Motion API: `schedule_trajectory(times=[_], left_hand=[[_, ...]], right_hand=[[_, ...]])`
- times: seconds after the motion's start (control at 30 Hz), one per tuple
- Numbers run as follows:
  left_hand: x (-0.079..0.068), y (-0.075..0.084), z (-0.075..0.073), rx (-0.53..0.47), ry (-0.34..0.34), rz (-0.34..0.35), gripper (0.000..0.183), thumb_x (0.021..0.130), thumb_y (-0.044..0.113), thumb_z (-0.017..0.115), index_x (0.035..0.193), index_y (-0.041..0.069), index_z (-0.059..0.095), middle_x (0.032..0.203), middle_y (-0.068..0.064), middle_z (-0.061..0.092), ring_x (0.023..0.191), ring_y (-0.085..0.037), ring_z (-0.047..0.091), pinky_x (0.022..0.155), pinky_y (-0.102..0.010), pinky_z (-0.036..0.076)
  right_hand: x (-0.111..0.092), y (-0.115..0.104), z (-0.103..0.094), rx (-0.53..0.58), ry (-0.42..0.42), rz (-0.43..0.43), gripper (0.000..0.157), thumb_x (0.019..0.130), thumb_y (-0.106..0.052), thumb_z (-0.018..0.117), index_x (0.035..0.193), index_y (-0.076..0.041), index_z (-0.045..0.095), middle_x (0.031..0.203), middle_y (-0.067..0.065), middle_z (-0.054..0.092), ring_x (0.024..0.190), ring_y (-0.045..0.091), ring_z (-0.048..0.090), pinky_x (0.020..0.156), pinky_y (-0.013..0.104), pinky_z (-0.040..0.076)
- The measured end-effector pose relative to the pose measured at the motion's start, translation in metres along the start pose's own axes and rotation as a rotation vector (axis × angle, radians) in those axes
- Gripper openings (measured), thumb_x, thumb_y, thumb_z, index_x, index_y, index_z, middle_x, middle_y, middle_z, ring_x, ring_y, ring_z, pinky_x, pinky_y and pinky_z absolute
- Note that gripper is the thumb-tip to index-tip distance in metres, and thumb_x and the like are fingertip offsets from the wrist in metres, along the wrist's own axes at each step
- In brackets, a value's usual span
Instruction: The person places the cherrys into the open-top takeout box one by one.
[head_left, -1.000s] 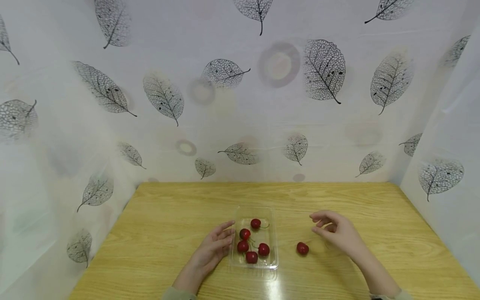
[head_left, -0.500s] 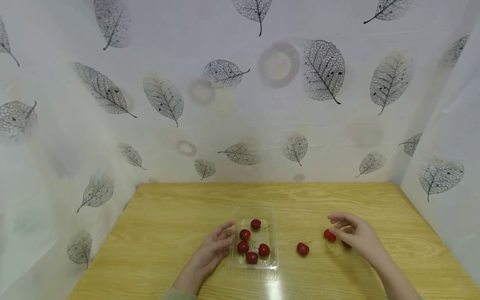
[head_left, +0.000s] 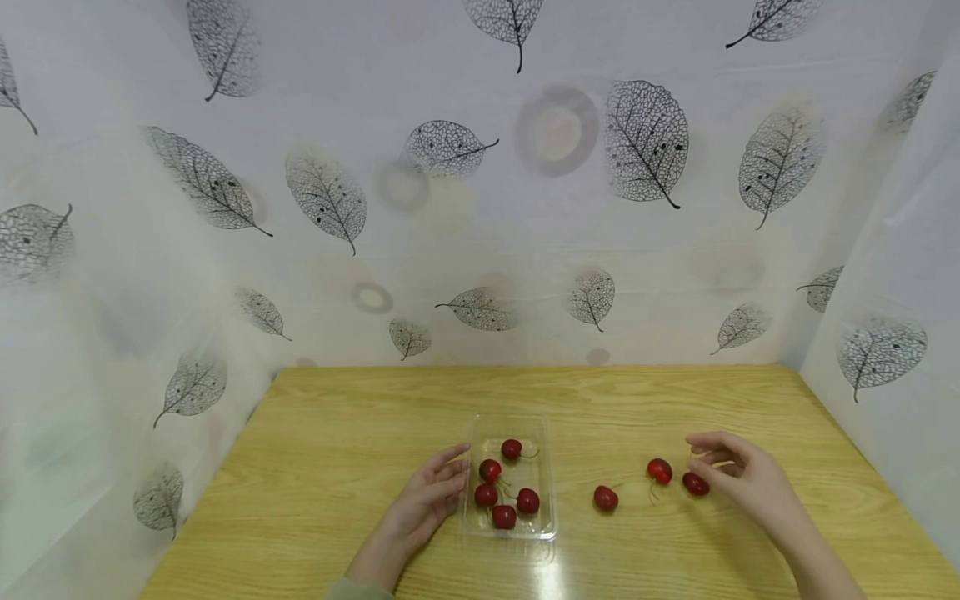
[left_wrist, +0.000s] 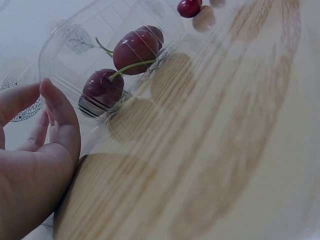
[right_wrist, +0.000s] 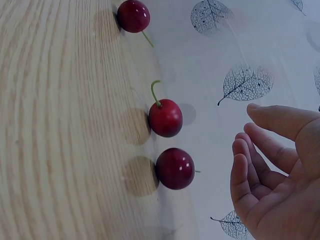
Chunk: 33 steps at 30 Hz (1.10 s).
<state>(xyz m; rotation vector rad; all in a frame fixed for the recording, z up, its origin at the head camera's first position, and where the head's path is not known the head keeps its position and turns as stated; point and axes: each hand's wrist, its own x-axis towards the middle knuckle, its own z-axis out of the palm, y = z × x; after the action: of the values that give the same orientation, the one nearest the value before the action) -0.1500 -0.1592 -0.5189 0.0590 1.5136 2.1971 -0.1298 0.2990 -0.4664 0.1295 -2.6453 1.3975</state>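
A clear plastic box (head_left: pixel 545 530) with several dark red cherries inside stands on the table. At its left side is my left hand (head_left: pixel 423 502), fingertips against the wall, fingers relaxed; in the left wrist view they meet the box's edge (left_wrist: pixel 46 64). Three cherries lie on the wood to the right of the box: one nearest it (head_left: pixel 605 498), a brighter one with a stem (head_left: pixel 660 471), and a darker one (head_left: pixel 695 484). My right hand (head_left: pixel 738 475) hovers by the darker cherry (right_wrist: pixel 175 168), thumb and fingers apart, holding nothing.
The wooden table (head_left: pixel 360 417) is enclosed at the back and sides by a pale sheet (head_left: pixel 480 208) printed with leaf skeletons. Light glares on the wood in front of the box.
My right hand has moved rightward in steps, uncovering the brighter cherry and then most of the darker one. My left hand and the box have stayed in place.
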Motion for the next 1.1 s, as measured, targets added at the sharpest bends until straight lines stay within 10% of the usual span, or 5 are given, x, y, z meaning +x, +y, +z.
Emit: schedule_trajectory(times=[0.8, 1.1], left_hand=[[0.0, 0.0, 0.001, -0.001, 0.007, -0.001, 0.061, 0.105, 0.005, 0.06, 0.162, 0.004, 0.036, 0.128, 0.004, 0.055, 0.11, -0.004, 0.056, 0.088, -0.019, 0.053], [0.0, 0.0, 0.0, 0.003, -0.001, 0.006, 0.061, 0.105, 0.005, 0.06, 0.161, 0.004, 0.036, 0.128, 0.004, 0.056, 0.109, -0.004, 0.056, 0.088, -0.019, 0.053]], right_hand=[[-0.015, 0.032, -0.005, -0.141, -0.022, 0.088, 0.03, 0.094, -0.009, 0.08, 0.12, 0.005, 0.072, 0.098, 0.006, 0.077, 0.081, -0.011, 0.06, 0.072, 0.018, 0.057], [-0.015, 0.037, -0.005, -0.148, -0.049, 0.117, 0.032, 0.096, -0.012, 0.079, 0.122, 0.005, 0.072, 0.098, -0.002, 0.076, 0.081, -0.011, 0.061, 0.072, 0.019, 0.057]])
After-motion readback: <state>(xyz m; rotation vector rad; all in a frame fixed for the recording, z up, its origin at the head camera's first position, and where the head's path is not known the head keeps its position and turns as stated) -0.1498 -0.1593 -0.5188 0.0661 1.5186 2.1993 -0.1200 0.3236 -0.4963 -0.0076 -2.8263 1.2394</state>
